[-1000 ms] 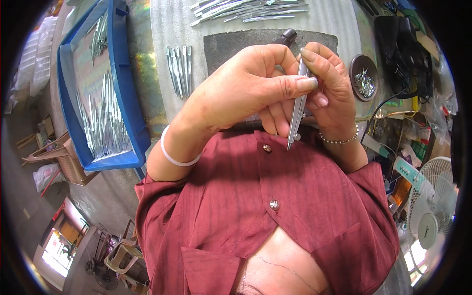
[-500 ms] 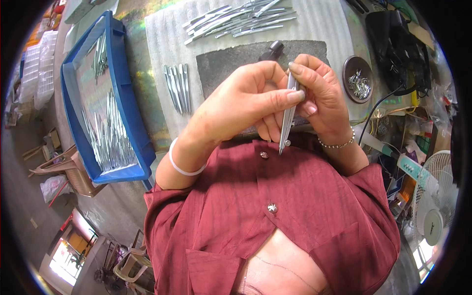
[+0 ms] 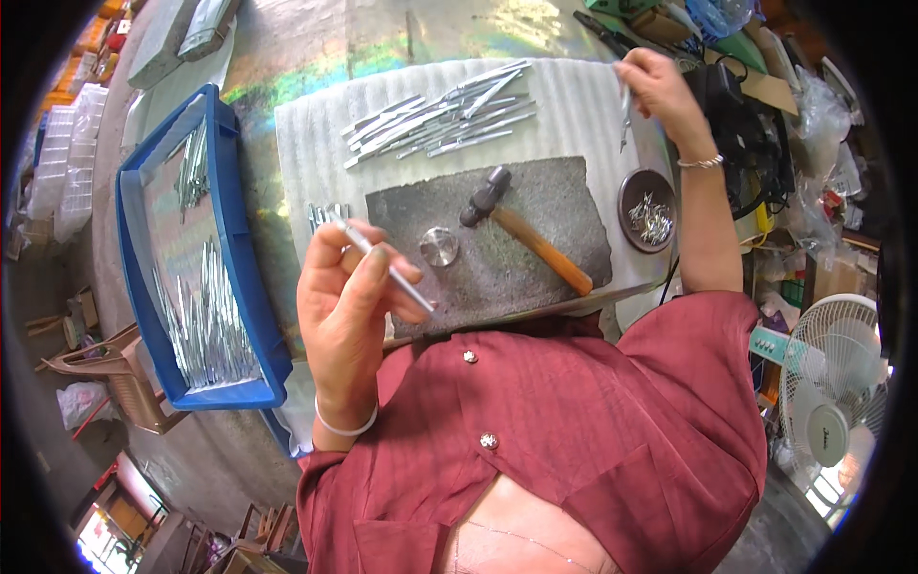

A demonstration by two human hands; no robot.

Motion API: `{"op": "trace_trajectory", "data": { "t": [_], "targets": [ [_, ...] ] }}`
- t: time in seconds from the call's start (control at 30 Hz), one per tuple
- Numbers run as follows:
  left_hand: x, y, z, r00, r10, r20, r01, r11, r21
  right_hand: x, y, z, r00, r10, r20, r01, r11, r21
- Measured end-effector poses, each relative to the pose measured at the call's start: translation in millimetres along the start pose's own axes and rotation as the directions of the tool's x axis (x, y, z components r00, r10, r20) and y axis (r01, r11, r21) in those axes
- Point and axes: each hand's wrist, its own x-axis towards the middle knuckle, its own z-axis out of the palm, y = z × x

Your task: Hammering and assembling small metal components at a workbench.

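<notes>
My left hand [image 3: 346, 297] is raised over the left front of the mat, pinching a slim silver metal rod [image 3: 387, 268] between thumb and fingers. At the far right edge of the mat, my right hand [image 3: 662, 88] is closed on a thin, pointed metal piece [image 3: 625, 122] that hangs downward; its exact kind is too small to tell. Between the hands, a hammer [image 3: 535, 244] with a wooden handle lies on a dark grey slab [image 3: 550, 187]. Next to its head sits a round shiny metal disc [image 3: 439, 247]. Several short metal strips [image 3: 330, 211] are partly hidden behind my left hand.
A pile of silver metal strips [image 3: 440, 117] lies on the white foam mat [image 3: 306, 124]. At left stands a blue tray [image 3: 277, 368] of metal strips. A round dark dish [image 3: 631, 225] holds small metal parts at right. Beyond it are a black device [image 3: 712, 91] and a fan [image 3: 830, 383].
My hands, together on a slender pointed metal tool before, are now apart. The right has gone to the far right with a thin piece; the left has moved left with a metal rod.
</notes>
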Motion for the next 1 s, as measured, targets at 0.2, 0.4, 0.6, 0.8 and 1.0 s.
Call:
{"op": "trace_trajectory", "data": {
  "t": [0.2, 0.4, 0.6, 0.8, 1.0],
  "targets": [
    [-9, -5, -5, 0.996, -0.007, -0.086, -0.018, 0.958, -0.287, 2, 7, 33, 0.945, -0.317, -0.074, 0.221, 0.792, -0.569],
    [-3, -22, -8, 0.987, -0.156, 0.034, 0.149, 0.820, -0.553, -121, -113, 96, 0.920, -0.244, 0.306, 0.130, 0.928, 0.350],
    [-7, -32, -5, 0.954, -0.223, 0.202, 0.300, 0.742, -0.599, -145, -126, 140, 0.858, -0.381, 0.345, 0.017, 0.691, 0.722],
    [-30, -24, -23, 0.917, -0.263, 0.299, 0.352, 0.887, -0.299, -155, -137, 156, 0.855, -0.335, 0.396, -0.144, 0.581, 0.801],
    [-51, -20, -27, 0.960, -0.228, 0.160, 0.228, 0.973, 0.020, -158, -147, 167, 0.795, -0.079, 0.601, -0.435, 0.616, 0.657]
  ]
}}
